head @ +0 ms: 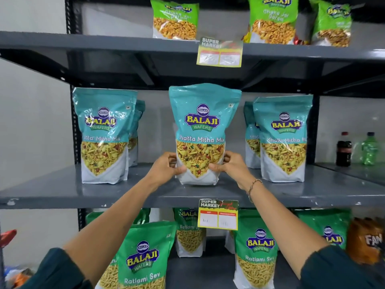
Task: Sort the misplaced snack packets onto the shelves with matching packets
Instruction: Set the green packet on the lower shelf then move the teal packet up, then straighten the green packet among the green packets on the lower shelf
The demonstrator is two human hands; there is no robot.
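Note:
A teal Khatta Mitha Mix packet (203,122) stands upright on the middle shelf (62,190), at its centre. My left hand (166,166) grips its lower left side and my right hand (232,164) grips its lower right side. More teal Khatta Mitha Mix packets stand on the same shelf to the left (103,134) and to the right (283,138). Light green Chana Jor Garam packets (175,17) line the top shelf. Darker green Ratlami Sev packets (143,259) fill the shelf below.
Price tags hang on the top shelf's edge (219,52) and the middle shelf's edge (217,214). A dark cola bottle (343,150) and a green bottle (369,149) stand on a neighbouring shelf at right. An orange Fanta pack (366,240) sits lower right.

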